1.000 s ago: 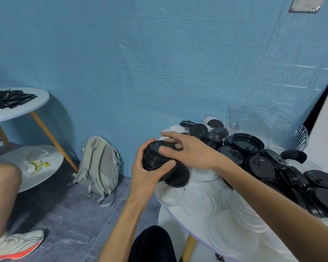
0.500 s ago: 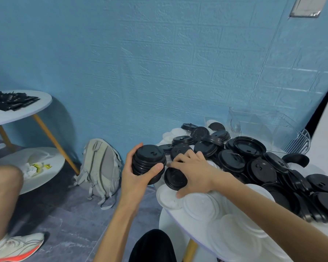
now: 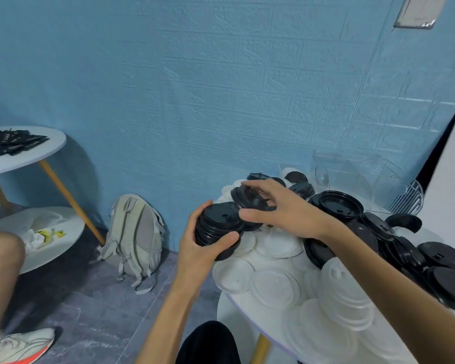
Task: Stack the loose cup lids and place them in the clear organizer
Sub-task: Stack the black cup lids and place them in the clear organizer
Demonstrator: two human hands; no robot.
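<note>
Left hand (image 3: 202, 248) fingers wrap a stack (image 3: 218, 227) of black lids; right hand (image 3: 281, 208) fingers pinch one tilted lid (image 3: 247, 197) just above it, over the surface (image 3: 237, 311).

Stock count: lids, tables, sundries

Round black plastic cup lids (image 3: 336, 206): dozens, too heaped to count exactly; translucent white plastic lids (image 3: 273, 285): likewise many (overlapping); clear plastic organizer (image 3: 357, 174): 1; round white tables (image 3: 24, 158): 2; grey fabric backpack (image 3: 135, 237): 1; hands: 2.
</note>
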